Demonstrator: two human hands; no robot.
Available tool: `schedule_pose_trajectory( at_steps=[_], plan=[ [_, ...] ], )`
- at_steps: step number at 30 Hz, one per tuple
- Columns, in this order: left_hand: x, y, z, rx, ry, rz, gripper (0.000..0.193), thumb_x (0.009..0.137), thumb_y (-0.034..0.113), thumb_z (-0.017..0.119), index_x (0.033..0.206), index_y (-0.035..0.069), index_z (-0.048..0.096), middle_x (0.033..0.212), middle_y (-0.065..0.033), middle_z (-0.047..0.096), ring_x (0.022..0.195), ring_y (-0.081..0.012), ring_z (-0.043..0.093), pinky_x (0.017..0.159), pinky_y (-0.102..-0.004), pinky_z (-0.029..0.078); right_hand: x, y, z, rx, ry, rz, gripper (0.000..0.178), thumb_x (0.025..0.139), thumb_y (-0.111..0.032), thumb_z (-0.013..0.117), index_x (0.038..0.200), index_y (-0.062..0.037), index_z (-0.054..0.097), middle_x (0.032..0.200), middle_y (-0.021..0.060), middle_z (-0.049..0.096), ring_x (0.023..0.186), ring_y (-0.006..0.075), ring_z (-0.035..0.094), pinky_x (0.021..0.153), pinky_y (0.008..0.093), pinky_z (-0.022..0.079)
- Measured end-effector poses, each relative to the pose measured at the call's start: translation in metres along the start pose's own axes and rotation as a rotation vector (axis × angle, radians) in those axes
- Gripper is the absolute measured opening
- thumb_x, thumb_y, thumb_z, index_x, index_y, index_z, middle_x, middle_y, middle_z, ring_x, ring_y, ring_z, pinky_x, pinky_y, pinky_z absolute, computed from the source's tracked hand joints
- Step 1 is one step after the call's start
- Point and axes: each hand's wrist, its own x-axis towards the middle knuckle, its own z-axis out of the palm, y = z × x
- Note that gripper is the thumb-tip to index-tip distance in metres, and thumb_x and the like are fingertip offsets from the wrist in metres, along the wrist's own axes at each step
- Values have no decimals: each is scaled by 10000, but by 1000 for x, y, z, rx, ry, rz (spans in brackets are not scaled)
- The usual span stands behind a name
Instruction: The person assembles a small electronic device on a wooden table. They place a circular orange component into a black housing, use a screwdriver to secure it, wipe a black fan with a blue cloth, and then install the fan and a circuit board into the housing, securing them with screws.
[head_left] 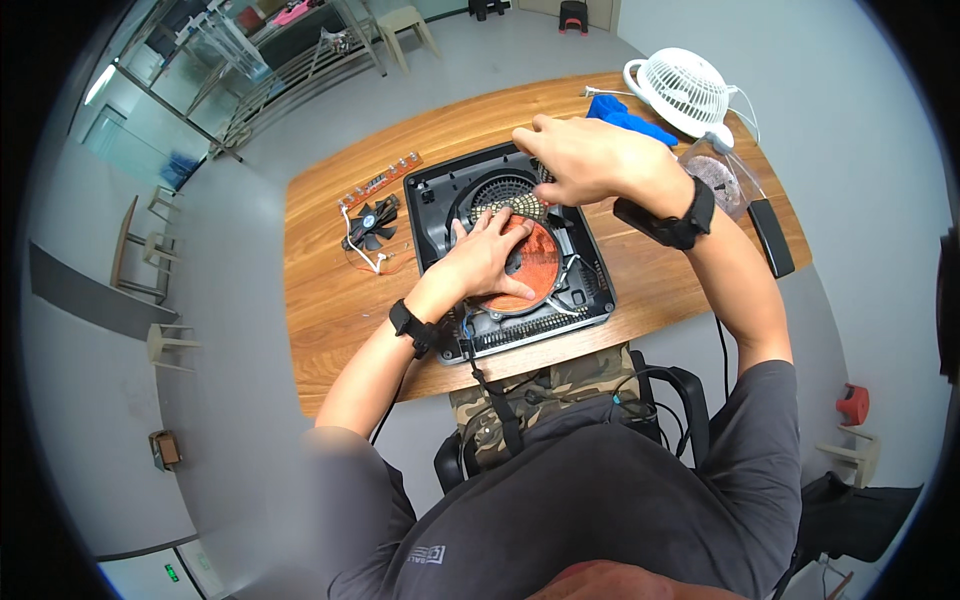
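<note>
An opened black induction cooker housing (425, 215) lies on the wooden table in front of me. Inside it sits a round copper-coloured coil (540, 262), next to a round vent grille (497, 188). My left hand (487, 255) rests on the coil with its fingers spread. Over the far right part of the housing is my right hand (580, 160), its fingers curled in. What those fingers hold, if anything, is hidden from this angle. White wires (570, 290) run along the coil's right side.
Left of the housing lie a small black fan (372, 222) and a narrow red circuit board (380, 181). At the far right are a white desk fan (688, 90), a blue cloth (632, 119), a clear plastic container (735, 185) and a long black block (770, 238).
</note>
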Motion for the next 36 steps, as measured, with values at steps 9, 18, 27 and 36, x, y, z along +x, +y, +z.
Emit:
schedule_pose_trajectory(
  at_steps=[9, 18, 27, 36],
  plan=[
    [0, 1, 0, -23, 5, 14, 1151, 625, 683, 867, 1554, 182, 406, 1617, -253, 288, 1496, -518, 262, 1106, -817, 220, 2, 8, 4, 13, -51, -5, 357, 914, -307, 732, 837, 39, 693, 712, 218, 696, 716, 391, 714, 672, 460, 585],
    [2, 1, -1, 17, 1, 15, 1124, 653, 662, 866, 1553, 175, 402, 1627, -219, 270, 1496, -504, 262, 1084, -826, 270, -6, 12, 8, -23, 118, -42, 334, 874, -275, 762, 943, 40, 675, 798, 217, 719, 763, 413, 718, 695, 470, 589],
    [-2, 2, 0, -3, -8, 12, 1127, 655, 670, 861, 1556, 182, 393, 1621, -226, 273, 1500, -511, 251, 1095, -821, 256, 4, 2, -10, 103, -233, 155, 333, 905, -251, 700, 825, 71, 672, 695, 244, 686, 696, 401, 713, 630, 452, 587],
    [2, 0, 0, 6, -8, 9, 1135, 649, 669, 864, 1556, 177, 391, 1629, -226, 263, 1503, -509, 245, 1098, -821, 252, -6, -1, 0, -2, -20, 49, 406, 866, -325, 769, 917, 70, 694, 837, 257, 716, 864, 422, 717, 790, 467, 589]
  ],
)
